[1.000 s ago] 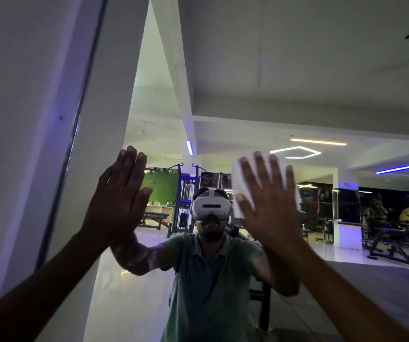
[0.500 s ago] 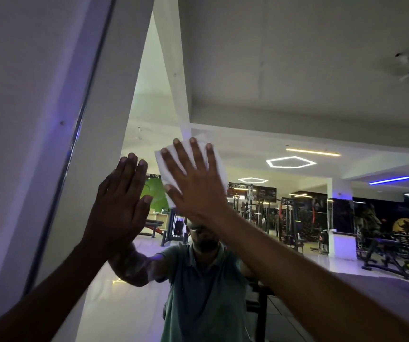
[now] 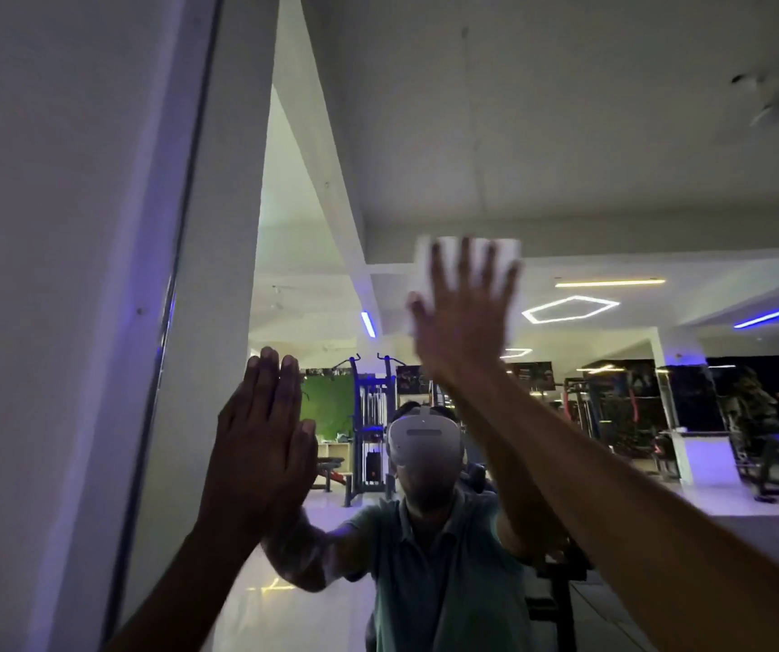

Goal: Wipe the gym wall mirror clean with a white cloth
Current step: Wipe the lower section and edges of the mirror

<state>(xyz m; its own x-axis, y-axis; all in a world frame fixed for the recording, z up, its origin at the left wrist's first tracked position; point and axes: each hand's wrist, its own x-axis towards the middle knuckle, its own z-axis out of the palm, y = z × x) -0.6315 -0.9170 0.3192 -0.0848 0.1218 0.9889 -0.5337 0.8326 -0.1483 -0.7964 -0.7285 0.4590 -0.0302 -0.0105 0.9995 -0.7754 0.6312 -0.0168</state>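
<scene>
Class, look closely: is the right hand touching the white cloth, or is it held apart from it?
Touching. The head view shows the right hand spread flat over the white cloth, its fingers overlapping it with no gap, though the picture is motion-blurred.

I see my right hand (image 3: 465, 317) pressing the white cloth (image 3: 467, 249) flat on the mirror (image 3: 566, 134), left hand (image 3: 260, 444) braced flat beside it.

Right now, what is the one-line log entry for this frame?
stage: wiping | right hand: flat, presses cloth on mirror | left hand: flat on mirror, bare | motion blur: right hand
</scene>
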